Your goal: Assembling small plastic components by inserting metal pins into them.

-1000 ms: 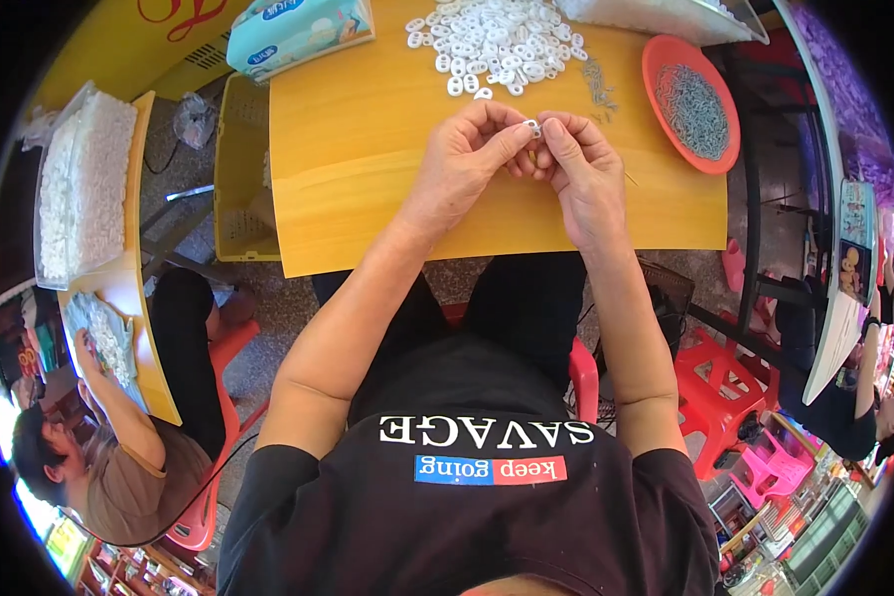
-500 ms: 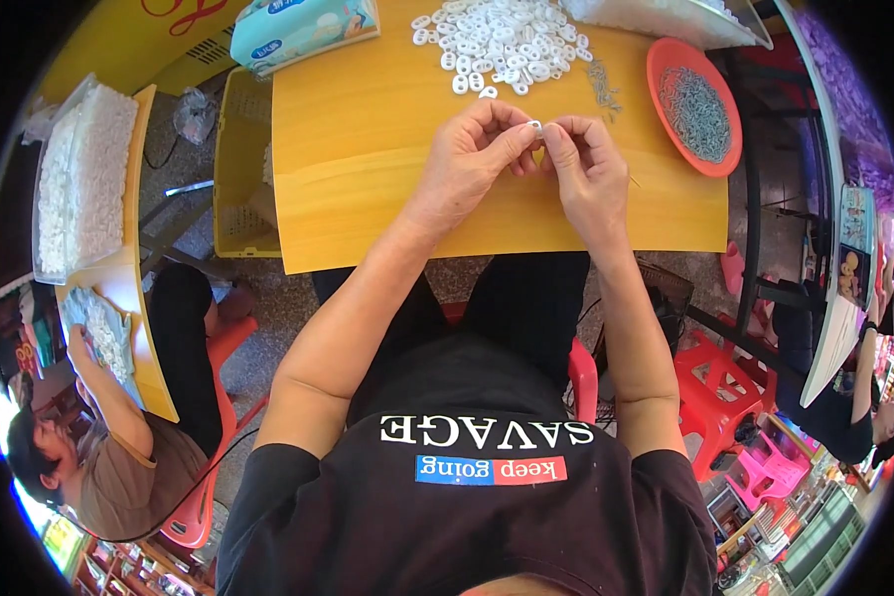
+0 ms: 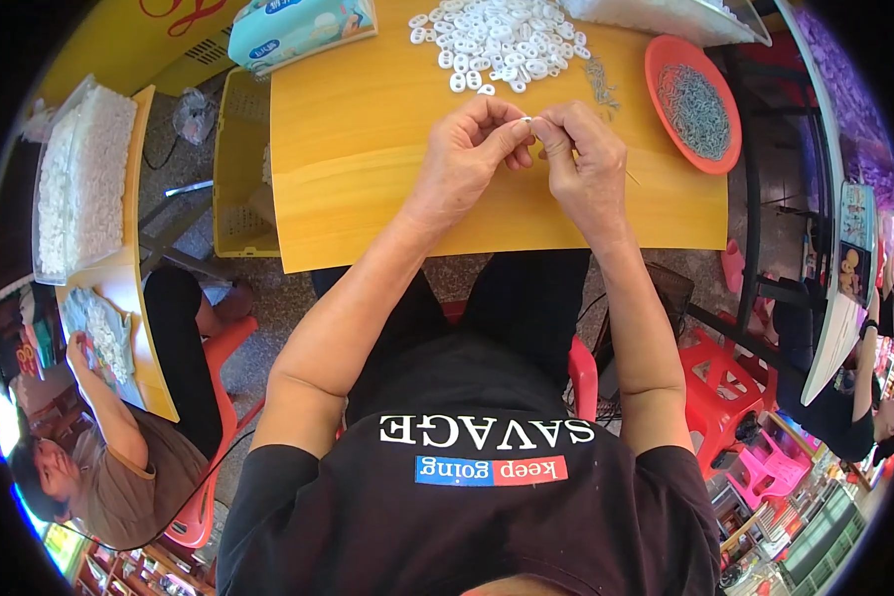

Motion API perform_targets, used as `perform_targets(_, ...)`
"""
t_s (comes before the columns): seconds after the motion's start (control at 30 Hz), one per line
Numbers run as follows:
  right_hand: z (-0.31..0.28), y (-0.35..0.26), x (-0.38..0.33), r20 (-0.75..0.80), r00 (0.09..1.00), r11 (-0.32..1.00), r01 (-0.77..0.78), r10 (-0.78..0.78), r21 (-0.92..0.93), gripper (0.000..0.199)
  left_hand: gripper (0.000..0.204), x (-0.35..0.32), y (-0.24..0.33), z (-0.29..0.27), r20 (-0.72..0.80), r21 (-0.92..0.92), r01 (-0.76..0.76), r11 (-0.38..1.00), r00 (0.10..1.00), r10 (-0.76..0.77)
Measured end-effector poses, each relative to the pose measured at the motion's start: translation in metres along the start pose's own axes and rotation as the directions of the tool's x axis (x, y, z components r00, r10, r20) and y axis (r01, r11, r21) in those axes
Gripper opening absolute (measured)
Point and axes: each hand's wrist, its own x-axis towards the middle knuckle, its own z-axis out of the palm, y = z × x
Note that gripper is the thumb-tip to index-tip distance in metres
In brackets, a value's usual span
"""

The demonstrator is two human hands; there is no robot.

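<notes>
Above the near middle of the yellow table, both hands meet at the fingertips. My left hand (image 3: 474, 154) pinches a small white plastic piece (image 3: 527, 119), of which only a sliver shows. Close against it, the thumb and fingers of my right hand (image 3: 584, 149) are pressed together at the same spot; whatever lies between them is hidden. Just beyond the hands spreads a heap of white plastic pieces with two holes (image 3: 512, 45). To its right lie several loose grey screws (image 3: 600, 83). An orange-red plate (image 3: 734, 124) full of grey screws sits at the table's right edge.
A blue tissue pack (image 3: 303, 32) lies at the back left, and a clear bin (image 3: 666, 22) stands at the back right. A yellow crate (image 3: 230, 159) is left of the table. Another person (image 3: 134, 462) sits at a side table on the left. Red stools (image 3: 715, 387) stand at right.
My right hand has turned over the piece, so its back shows more and its fingers curl further down. My left hand has barely shifted, still pinching the white piece.
</notes>
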Motion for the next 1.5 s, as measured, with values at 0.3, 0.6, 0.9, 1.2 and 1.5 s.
perform_targets(0.3,-0.023,-0.004,0.003,0.089,0.993,0.997,-0.072,0.073,-0.014,0.005,0.011,-0.001,0.002,0.001,0.005,0.048,-0.005,0.999,1.0,0.005)
perform_targets(0.6,-0.036,-0.003,0.014,0.238,0.951,0.962,0.235,-0.198,-0.138,0.01,0.013,-0.001,0.004,0.0,0.034,0.027,0.011,1.0,0.999,-0.012)
perform_targets(0.9,-0.025,-0.004,0.015,0.263,0.943,0.958,0.248,-0.205,-0.141,0.006,0.012,-0.003,0.005,0.0,0.016,0.034,0.028,0.999,0.999,-0.029)
perform_targets(1.2,-0.021,-0.005,0.012,0.14,0.977,0.975,0.181,-0.163,-0.131,0.005,0.011,-0.003,0.003,0.001,-0.002,0.044,0.005,0.999,1.0,-0.005)
perform_targets(1.5,-0.026,-0.002,0.013,0.243,0.932,0.935,0.314,-0.27,-0.164,0.009,0.011,-0.003,0.003,0.0,0.034,0.04,0.017,0.999,0.999,-0.019)
